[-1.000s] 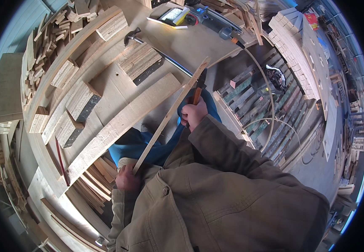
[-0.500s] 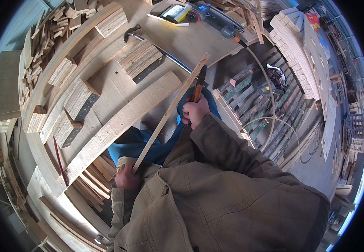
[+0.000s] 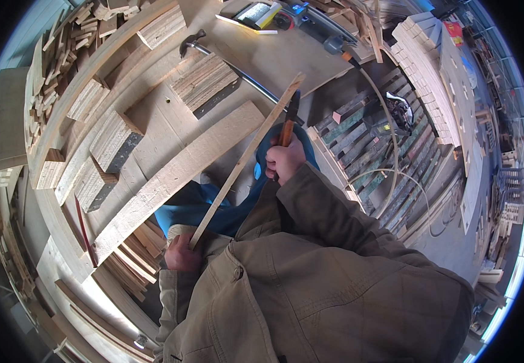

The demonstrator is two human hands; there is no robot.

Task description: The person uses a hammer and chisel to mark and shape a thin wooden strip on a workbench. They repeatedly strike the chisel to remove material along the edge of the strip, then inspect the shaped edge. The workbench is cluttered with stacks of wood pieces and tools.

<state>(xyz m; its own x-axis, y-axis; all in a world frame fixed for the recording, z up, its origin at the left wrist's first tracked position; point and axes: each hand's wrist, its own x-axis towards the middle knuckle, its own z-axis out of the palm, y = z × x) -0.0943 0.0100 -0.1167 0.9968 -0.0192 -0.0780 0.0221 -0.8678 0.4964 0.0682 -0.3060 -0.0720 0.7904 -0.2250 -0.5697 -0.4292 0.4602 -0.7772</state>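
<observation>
Two grips obscure what they hold: your left hand (image 3: 183,253) partly hides the lower end of a thin wooden strip (image 3: 248,158), and your right hand (image 3: 285,161) wraps the orange-brown handle of a tool (image 3: 287,133) (its dark head, near the strip's upper end, is hard to make out). The strip slants across mid-frame, pale and straight. Left of centre lies a broad plank (image 3: 177,172) near rough, layered blocks (image 3: 204,81). Compared with the earlier frame, both holds match; your right hand shows slightly farther right.
</observation>
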